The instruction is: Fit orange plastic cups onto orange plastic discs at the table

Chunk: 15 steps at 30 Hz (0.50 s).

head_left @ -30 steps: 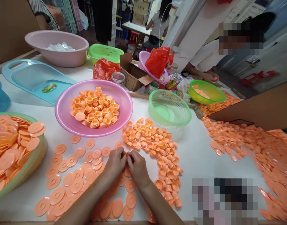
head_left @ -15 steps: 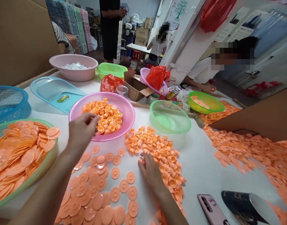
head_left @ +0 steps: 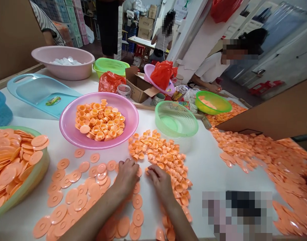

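Observation:
My left hand (head_left: 127, 175) rests knuckles-up on the white table (head_left: 213, 167), fingers curled over a flat orange disc at the edge of the scattered orange discs (head_left: 78, 190). My right hand (head_left: 160, 180) lies beside it, fingers bent, fingertips touching the near edge of the heap of small orange cups (head_left: 158, 154). What either hand grips is hidden under the fingers. Behind them stands a pink bowl (head_left: 70, 129) holding assembled orange cup pieces (head_left: 99, 118).
A green bowl of orange discs (head_left: 13, 160) sits at left, with a blue basket (head_left: 1, 110) and blue tray (head_left: 40, 92) behind. A green basket (head_left: 176, 120) stands mid-table; more orange parts (head_left: 256, 150) spread at right. Another person (head_left: 213, 67) works across the table.
My left hand came back from the pink bowl to the table beside my right hand. My right hand shifted slightly at the edge of the cup heap.

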Each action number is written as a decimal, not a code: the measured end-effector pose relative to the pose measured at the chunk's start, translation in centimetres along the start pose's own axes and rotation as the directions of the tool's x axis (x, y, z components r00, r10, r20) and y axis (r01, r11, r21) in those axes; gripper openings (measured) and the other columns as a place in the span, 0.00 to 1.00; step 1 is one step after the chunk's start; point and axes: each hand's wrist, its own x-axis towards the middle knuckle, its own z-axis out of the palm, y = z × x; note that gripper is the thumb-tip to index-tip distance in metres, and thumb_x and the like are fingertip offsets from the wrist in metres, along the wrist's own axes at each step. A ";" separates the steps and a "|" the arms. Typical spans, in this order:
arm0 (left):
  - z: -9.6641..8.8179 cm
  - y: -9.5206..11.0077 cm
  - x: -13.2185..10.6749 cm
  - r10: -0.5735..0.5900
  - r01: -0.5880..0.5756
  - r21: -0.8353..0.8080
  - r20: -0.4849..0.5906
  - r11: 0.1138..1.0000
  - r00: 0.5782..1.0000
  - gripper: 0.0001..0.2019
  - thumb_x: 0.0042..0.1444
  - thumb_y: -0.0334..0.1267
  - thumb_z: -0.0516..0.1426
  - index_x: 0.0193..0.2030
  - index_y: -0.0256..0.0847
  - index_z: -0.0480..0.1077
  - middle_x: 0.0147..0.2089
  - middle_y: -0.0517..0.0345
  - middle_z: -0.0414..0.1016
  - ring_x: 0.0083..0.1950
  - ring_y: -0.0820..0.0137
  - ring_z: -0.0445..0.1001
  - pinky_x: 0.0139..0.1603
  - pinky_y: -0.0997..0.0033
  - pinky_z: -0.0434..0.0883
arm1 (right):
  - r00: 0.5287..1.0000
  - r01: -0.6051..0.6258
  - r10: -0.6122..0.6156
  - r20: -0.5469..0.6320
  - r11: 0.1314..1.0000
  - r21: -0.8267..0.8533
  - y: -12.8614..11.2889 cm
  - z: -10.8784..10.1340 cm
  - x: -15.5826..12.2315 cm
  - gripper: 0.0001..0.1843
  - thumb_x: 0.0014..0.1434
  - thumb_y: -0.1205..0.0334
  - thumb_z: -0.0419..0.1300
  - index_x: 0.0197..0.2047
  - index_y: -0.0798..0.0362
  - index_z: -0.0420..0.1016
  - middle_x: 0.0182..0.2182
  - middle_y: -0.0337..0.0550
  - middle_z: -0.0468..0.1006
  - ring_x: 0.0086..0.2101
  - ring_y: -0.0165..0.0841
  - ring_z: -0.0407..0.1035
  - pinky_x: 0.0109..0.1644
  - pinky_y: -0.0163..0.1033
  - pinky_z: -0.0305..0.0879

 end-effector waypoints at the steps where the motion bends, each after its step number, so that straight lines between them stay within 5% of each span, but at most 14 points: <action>1: 0.2 0.1 -0.1 -0.006 0.006 -0.016 -0.005 1.000 1.000 0.04 0.51 0.31 0.58 0.35 0.40 0.70 0.42 0.55 0.73 0.46 0.63 0.67 0.43 0.63 0.54 | 1.000 0.027 -0.027 -0.009 1.000 0.016 0.0 0.5 0.0 0.10 0.63 0.59 0.55 0.37 0.51 0.76 0.33 0.43 0.79 0.34 0.35 0.72 0.39 0.37 0.67; 8: 0.9 -1.0 0.0 -0.025 0.020 -0.116 -0.044 0.993 0.999 0.02 0.52 0.31 0.59 0.32 0.41 0.72 0.38 0.56 0.73 0.45 0.64 0.68 0.45 0.64 0.54 | 0.985 0.133 -0.132 -0.110 0.991 0.003 0.2 3.4 -0.1 0.10 0.64 0.63 0.54 0.36 0.50 0.77 0.33 0.44 0.77 0.37 0.35 0.72 0.42 0.38 0.69; 15: 1.6 -1.2 0.1 -0.037 0.026 -0.146 -0.077 0.989 0.996 0.02 0.52 0.31 0.59 0.31 0.41 0.72 0.37 0.56 0.74 0.43 0.64 0.68 0.45 0.63 0.53 | 0.982 0.159 -0.165 -0.087 0.985 -0.070 0.3 3.5 0.0 0.11 0.66 0.63 0.52 0.38 0.51 0.76 0.34 0.44 0.77 0.36 0.34 0.71 0.42 0.38 0.69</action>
